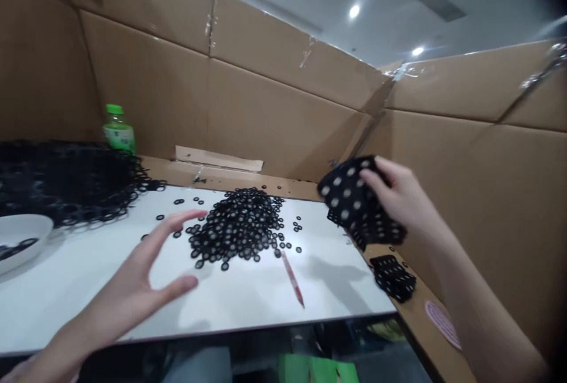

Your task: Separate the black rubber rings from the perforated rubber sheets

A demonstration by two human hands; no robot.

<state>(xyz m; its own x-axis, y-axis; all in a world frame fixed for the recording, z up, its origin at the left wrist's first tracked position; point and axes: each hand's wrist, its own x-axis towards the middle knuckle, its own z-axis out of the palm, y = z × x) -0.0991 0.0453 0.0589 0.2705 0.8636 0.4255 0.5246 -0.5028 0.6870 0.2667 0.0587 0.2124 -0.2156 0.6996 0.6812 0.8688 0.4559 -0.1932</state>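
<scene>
My right hand (405, 197) is raised at the right edge of the white board (88, 277) and grips a black rubber sheet (358, 203) with rows of round holes, which droops from my fingers. My left hand (146, 268) hovers over the board with fingers spread and nothing in it, just left of a heap of small black rings (239, 226). Loose rings lie scattered around the heap. A red pen (292, 277) lies on the board in front of the heap.
A stack of black perforated sheets (393, 277) sits on the cardboard at the right. A tangled pile of black mesh scrap (66, 179) fills the far left, with a white dish (22, 235) before it. A green-capped bottle (119, 130) stands at the back. Cardboard walls surround the bench.
</scene>
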